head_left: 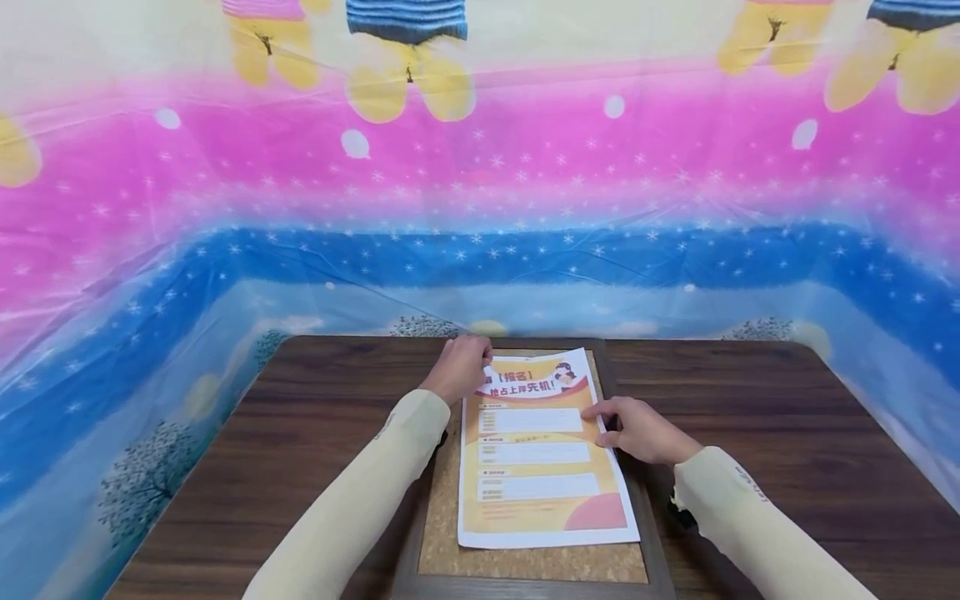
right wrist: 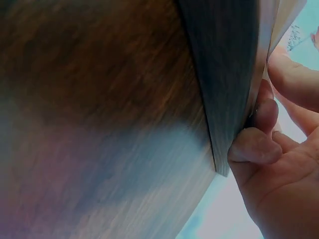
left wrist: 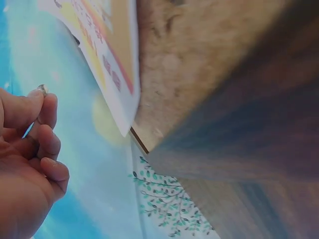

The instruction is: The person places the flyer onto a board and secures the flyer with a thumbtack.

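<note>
A yellow and red printed sheet (head_left: pixel 536 461) with white boxes lies over a framed cork board (head_left: pixel 525 564). My left hand (head_left: pixel 459 367) is above the sheet's upper left corner. In the left wrist view, its thumb and index finger pinch a small shiny thumbtack (left wrist: pixel 43 89), mostly hidden by the fingertips. The sheet's corner stands apart from that hand there. At the sheet's right edge, my right hand (head_left: pixel 643 430) pinches the paper, thumb on the printed face and other fingers curled behind the edge. The right wrist view shows these fingers (right wrist: pixel 255 146) against the board's frame.
Beneath the board is a dark wooden table (head_left: pixel 757 400), running out to both sides. A patterned pink and blue cloth (head_left: pixel 525 200) hangs behind the table and along its sides. The board's dark frame (head_left: pixel 660 550) borders the cork.
</note>
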Action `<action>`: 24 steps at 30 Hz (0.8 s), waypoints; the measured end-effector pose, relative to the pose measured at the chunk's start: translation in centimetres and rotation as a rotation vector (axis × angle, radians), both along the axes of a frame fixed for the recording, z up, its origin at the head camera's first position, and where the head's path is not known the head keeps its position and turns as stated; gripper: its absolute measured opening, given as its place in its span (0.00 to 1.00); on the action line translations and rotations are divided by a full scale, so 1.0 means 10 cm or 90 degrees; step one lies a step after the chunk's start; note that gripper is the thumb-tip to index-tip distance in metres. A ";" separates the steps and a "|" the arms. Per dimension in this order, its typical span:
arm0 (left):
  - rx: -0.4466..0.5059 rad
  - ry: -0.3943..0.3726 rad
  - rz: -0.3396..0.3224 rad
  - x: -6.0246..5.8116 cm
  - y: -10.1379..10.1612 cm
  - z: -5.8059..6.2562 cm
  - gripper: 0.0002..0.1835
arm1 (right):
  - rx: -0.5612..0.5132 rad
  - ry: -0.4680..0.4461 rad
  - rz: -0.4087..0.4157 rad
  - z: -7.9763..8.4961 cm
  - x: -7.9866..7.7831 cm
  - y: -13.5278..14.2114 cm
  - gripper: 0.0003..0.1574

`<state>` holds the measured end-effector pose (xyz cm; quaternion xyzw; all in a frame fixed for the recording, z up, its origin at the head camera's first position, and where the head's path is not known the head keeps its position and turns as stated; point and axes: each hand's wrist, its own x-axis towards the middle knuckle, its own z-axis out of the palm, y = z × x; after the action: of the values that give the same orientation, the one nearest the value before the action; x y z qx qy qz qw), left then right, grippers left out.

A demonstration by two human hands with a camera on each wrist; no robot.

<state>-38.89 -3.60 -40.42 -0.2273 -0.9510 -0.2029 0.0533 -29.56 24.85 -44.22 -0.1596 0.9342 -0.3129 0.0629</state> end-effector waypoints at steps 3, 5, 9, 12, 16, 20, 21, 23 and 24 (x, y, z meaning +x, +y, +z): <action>-0.007 0.014 -0.009 -0.06 0.08 0.02 0.12 | 0.003 -0.002 0.016 0.02 0.00 -0.02 0.24; -0.021 0.013 -0.014 -0.12 0.14 0.03 0.12 | 0.006 0.001 0.026 0.02 -0.01 -0.03 0.25; -0.035 -0.019 -0.015 -0.20 0.27 0.06 0.04 | 0.009 0.011 0.032 -0.01 -0.02 -0.06 0.25; -0.026 -0.042 -0.023 -0.25 0.39 0.05 0.03 | 0.010 0.018 0.017 -0.03 -0.01 -0.04 0.26; -0.010 -0.068 -0.039 -0.34 0.51 0.02 0.07 | 0.016 0.026 -0.002 -0.08 -0.01 -0.06 0.26; -0.030 -0.087 -0.032 -0.43 0.60 -0.05 0.05 | 0.016 0.029 -0.014 -0.10 -0.02 -0.07 0.25; -0.036 -0.089 -0.031 -0.44 0.61 -0.06 0.04 | 0.015 0.028 -0.017 -0.10 -0.01 -0.06 0.25; -0.047 -0.088 -0.032 -0.48 0.65 -0.09 0.05 | 0.012 0.025 -0.020 -0.09 -0.01 -0.04 0.25; -0.048 -0.087 -0.035 -0.50 0.68 -0.10 0.07 | 0.010 0.024 -0.022 -0.08 0.00 -0.03 0.25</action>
<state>-43.85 3.16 -41.38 -0.2407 -0.9528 -0.1832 -0.0262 -29.57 24.52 -45.01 -0.1491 0.9403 -0.3033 0.0413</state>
